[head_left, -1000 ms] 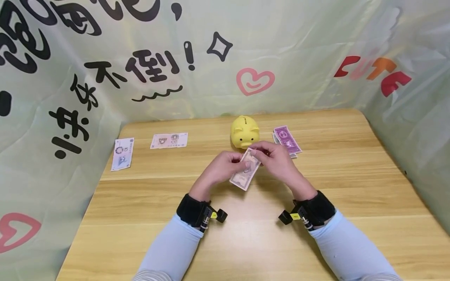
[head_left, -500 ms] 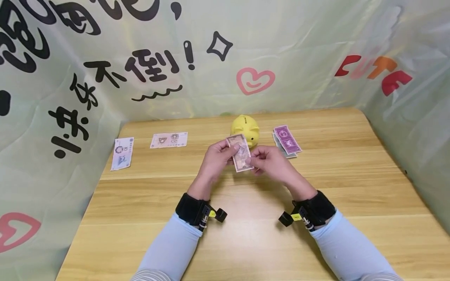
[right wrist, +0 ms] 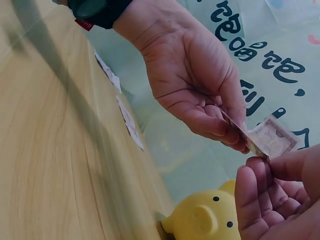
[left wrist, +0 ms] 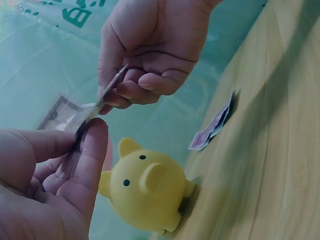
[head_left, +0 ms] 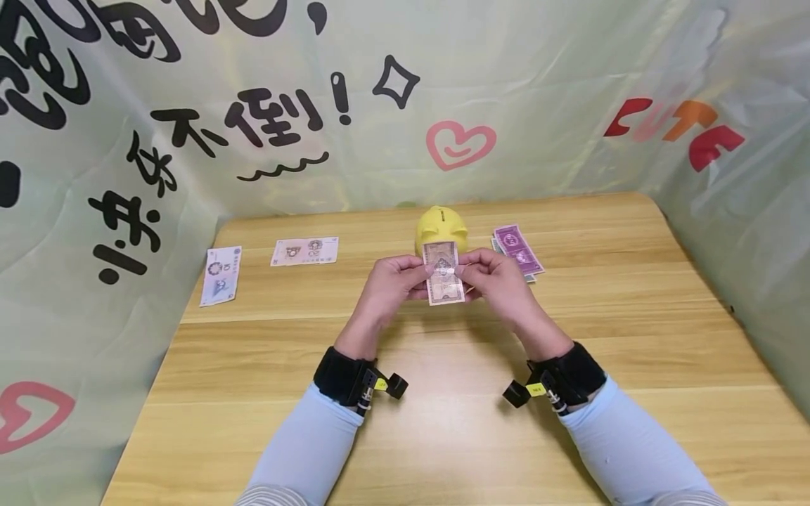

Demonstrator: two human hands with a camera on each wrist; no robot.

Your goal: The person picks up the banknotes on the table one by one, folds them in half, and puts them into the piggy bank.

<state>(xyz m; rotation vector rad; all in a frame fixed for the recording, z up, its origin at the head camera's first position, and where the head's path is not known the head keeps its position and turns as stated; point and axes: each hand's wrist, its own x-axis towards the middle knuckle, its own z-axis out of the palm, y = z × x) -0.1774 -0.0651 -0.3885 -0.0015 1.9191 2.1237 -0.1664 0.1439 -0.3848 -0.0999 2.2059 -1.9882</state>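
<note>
Both hands pinch one brownish banknote (head_left: 444, 284) by its long sides, thumbs on top. It stands lengthwise in the head view, in front of a yellow piggy bank (head_left: 441, 223) with a slot on its back. My left hand (head_left: 394, 284) holds the left edge, my right hand (head_left: 492, 281) the right edge. In the left wrist view the note (left wrist: 67, 116) is bent between the fingertips, above the piggy bank (left wrist: 147, 187), whose snout and eyes face the hands. The right wrist view shows the note (right wrist: 274, 137) raised clear of the table.
On the wooden table (head_left: 285, 365), a pinkish banknote (head_left: 305, 251) and a bluish one (head_left: 220, 276) lie at the back left. Right of the piggy bank, a purple banknote (head_left: 517, 249) lies over another note. A printed cloth backdrop (head_left: 538, 126) stands behind the table and along its sides.
The banknote has turned from a slant to nearly straight and risen toward the piggy bank. The left hand shifted up, then the right hand moved its grip to the note's right edge.
</note>
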